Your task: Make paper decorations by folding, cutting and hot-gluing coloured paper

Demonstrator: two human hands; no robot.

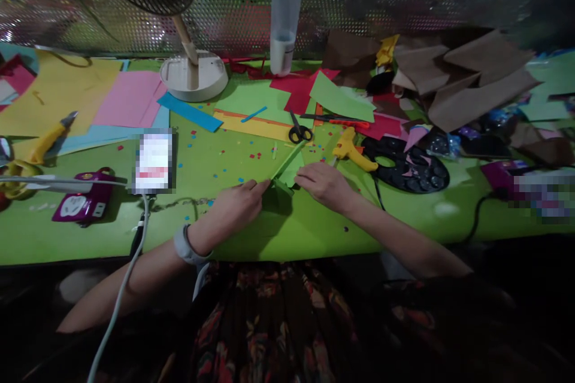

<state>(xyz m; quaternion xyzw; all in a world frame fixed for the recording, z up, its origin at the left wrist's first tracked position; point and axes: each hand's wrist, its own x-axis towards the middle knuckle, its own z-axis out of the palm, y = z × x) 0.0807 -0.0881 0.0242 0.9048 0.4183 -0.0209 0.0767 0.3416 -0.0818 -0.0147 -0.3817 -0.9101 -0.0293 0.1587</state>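
Observation:
A folded piece of light green paper (291,163) is held between my two hands, over the near middle of the table. My left hand (240,203), with a pale band on its wrist, grips the paper's left edge with fingers closed. My right hand (324,187) pinches the right side of the same paper between thumb and fingers. Just beyond the paper lie black-handled scissors (300,131). A yellow glue gun (353,151) rests right of my right hand, beside a black palette-shaped tray (411,164) holding pink paper scraps.
A white-based fan (194,76) and a clear plastic bottle (284,30) stand at the back. At left are a phone (153,160) on a cable, a purple power socket (85,196) and yellow pliers (50,139). Coloured paper sheets (128,99) and brown paper (476,75) cover the far side.

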